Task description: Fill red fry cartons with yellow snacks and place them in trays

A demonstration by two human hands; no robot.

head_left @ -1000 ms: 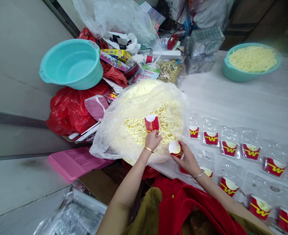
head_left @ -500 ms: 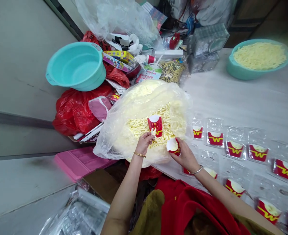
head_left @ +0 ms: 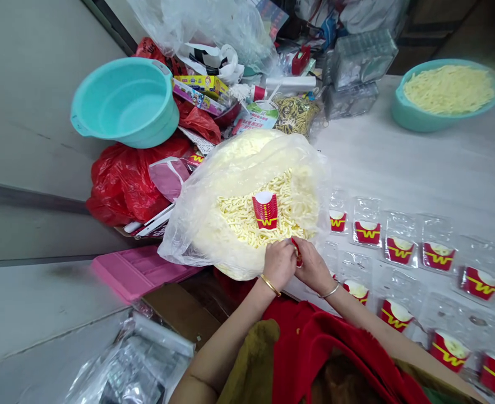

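My right hand [head_left: 313, 268] grips a small red fries carton [head_left: 298, 253], mostly covered by the fingers. Against the carton, my left hand [head_left: 280, 264] has its fingers closed at the opening; whatever they hold is hidden. Both hands are at the near edge of a large clear plastic bag [head_left: 188, 230] filled with pale yellow fry-shaped pieces [head_left: 247, 227]. On top of those pieces lies a nested stack of flat red cartons [head_left: 265, 212] with a yellow zigzag mark.
Rows of clear packets [head_left: 399, 247] with filled red cartons lie on the white table [head_left: 365, 151] to the right. A turquoise basin [head_left: 424, 115] of fry-shaped pieces stands behind them. Another turquoise basin [head_left: 123, 106] rests on red bags [head_left: 119, 185] at left. Clutter crowds the back.
My left hand has moved right, from above the loose pieces to the carton, carrying a few pale pieces seen earlier in its fingers. The carton has turned and is now largely covered.
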